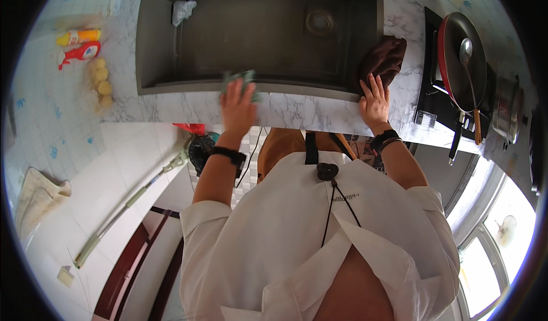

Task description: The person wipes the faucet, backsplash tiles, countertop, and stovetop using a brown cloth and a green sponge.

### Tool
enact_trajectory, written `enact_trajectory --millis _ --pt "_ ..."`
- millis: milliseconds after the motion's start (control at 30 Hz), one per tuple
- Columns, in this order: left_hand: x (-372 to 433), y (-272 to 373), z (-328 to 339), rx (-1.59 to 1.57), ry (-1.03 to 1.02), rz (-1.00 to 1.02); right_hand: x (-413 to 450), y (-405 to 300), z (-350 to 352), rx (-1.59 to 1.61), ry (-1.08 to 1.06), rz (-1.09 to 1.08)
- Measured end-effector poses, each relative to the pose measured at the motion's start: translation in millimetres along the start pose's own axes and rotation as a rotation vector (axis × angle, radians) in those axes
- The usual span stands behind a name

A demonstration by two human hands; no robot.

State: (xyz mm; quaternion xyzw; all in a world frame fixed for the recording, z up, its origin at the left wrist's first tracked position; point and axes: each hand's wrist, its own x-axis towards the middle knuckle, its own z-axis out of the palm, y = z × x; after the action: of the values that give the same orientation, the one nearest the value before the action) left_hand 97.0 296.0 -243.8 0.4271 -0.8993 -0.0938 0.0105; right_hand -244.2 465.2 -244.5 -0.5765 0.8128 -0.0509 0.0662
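My left hand point(238, 107) lies palm down at the front rim of a dark sink point(257, 38), blurred. It presses a green cloth point(247, 80), which shows around the fingers and across the rim. At the sink's right front corner, my right hand point(376, 100) rests with its fingers stretched out. Its fingertips touch a crumpled dark brown cloth point(383, 57) draped over the corner and onto the marble-patterned countertop point(308, 109). A drain point(320, 22) shows in the sink floor, and a crumpled piece of clear plastic point(183, 11) sits by the left wall.
At right, a red frying pan point(456, 55) holding a metal spoon point(466, 51) stands on a black stove point(424, 81), beside a glass-lidded pot point(507, 111). Yellow point(79, 37) and red bottles point(81, 53) lie left of the sink near several round yellowish items point(102, 83). A black bag point(201, 152) hangs below.
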Motion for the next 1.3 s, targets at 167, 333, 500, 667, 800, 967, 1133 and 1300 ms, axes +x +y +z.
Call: enact_trajectory --millis 167,333,500,667,800,967,1133,1300 --pt "-4.6 -62.6 0.3 -0.047 0.184 -0.274 5.7 -7.4 -11.4 0.024 -0.062 0.007" --pt "32.5 24.2 14.4 -0.150 0.097 0.139 6.2 -6.8 -15.8 0.016 -0.010 0.043" --pt "93.3 83.0 -19.3 -0.669 -0.374 -0.095 7.9 -8.5 -18.7 0.062 0.012 0.014" --pt "205.9 43.6 -67.4 -1.130 0.317 -0.309 8.1 -9.3 -24.3 0.093 -0.003 0.035" --pt "285.9 42.0 -67.4 -0.912 0.450 -0.155 9.1 -9.2 -26.2 0.103 -0.024 0.047" --pt "356.6 58.2 -42.5 -0.463 0.614 0.112 10.8 -8.5 -27.1 0.117 -0.047 0.054" --pt "382.7 52.8 -4.1 -0.168 0.464 0.196 11.8 -7.3 -26.5 0.112 -0.084 0.078" --pt "393.6 29.4 8.9 0.007 0.467 0.071 12.9 -4.2 -23.1 0.132 -0.075 0.079"
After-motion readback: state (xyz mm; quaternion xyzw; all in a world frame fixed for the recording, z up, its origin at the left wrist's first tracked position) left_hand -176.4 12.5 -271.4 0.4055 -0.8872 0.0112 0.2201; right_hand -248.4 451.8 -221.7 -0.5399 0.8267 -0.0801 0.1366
